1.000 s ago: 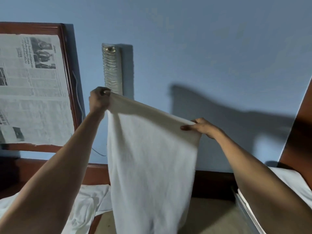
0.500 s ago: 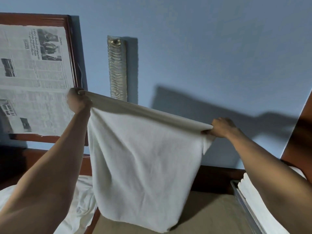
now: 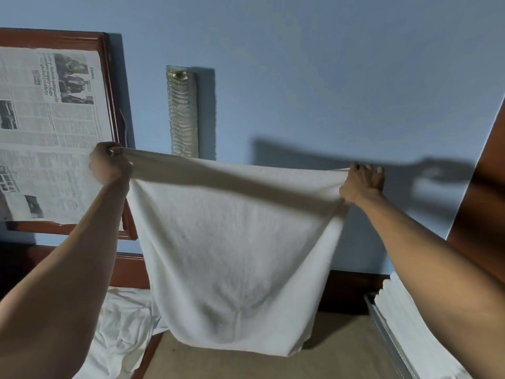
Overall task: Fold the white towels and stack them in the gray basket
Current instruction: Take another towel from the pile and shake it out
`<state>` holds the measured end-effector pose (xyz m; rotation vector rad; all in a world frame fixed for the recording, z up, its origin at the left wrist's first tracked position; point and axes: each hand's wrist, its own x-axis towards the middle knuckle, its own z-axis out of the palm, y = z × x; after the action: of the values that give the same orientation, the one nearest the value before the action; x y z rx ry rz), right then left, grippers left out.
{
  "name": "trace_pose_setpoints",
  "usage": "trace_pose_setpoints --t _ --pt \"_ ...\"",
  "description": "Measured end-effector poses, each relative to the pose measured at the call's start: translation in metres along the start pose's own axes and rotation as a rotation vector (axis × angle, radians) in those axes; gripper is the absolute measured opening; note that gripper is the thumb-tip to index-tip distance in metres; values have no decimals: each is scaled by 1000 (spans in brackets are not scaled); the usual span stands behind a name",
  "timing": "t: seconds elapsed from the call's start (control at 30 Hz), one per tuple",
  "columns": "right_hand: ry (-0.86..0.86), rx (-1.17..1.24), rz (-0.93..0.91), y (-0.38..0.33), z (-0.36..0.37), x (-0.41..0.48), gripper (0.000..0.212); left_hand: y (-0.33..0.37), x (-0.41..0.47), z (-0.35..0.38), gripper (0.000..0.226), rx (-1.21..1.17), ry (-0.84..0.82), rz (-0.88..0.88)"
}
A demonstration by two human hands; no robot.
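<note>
Both arms bare, raised and extended forward. Left forearm enters from 7 o'clock; left hand (image 3: 110, 166) at 9 o'clock, clenched in a fist on a top corner of the white towel (image 3: 232, 242). Right forearm enters from 4 o'clock; right hand (image 3: 362, 186) at 3 o'clock, fingers curled over the opposite corner.

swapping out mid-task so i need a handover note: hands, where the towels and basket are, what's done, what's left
Hands: the left hand grips one top corner of the white towel, and the right hand grips the other.
Towel: it hangs spread between them, unfolded, over the tan surface.
Done: folded towels are stacked at lower right, inside the gray basket.
Left: fold this towel, add it to the stack, then do the crumpled white pile at lower left.
</note>
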<state>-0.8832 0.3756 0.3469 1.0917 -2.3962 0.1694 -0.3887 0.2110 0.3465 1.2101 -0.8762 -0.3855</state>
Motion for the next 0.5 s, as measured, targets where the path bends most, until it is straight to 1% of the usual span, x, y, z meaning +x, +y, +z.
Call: trace_pose_setpoints --t 0.1,0.27,0.33,0.5 --pt "62 89 14 10 -8 2 55 -3 -6 -10 34 36 -11 -15" --pt "133 58 7 33 -17 -5 41 4 -24 -21 36 80 -43 -52" --pt "138 67 -1 44 -17 -11 39 8 -35 -26 36 103 -48 -39" --pt "154 111 -27 79 -15 -34 25 14 -63 -41 35 153 -85 -31"
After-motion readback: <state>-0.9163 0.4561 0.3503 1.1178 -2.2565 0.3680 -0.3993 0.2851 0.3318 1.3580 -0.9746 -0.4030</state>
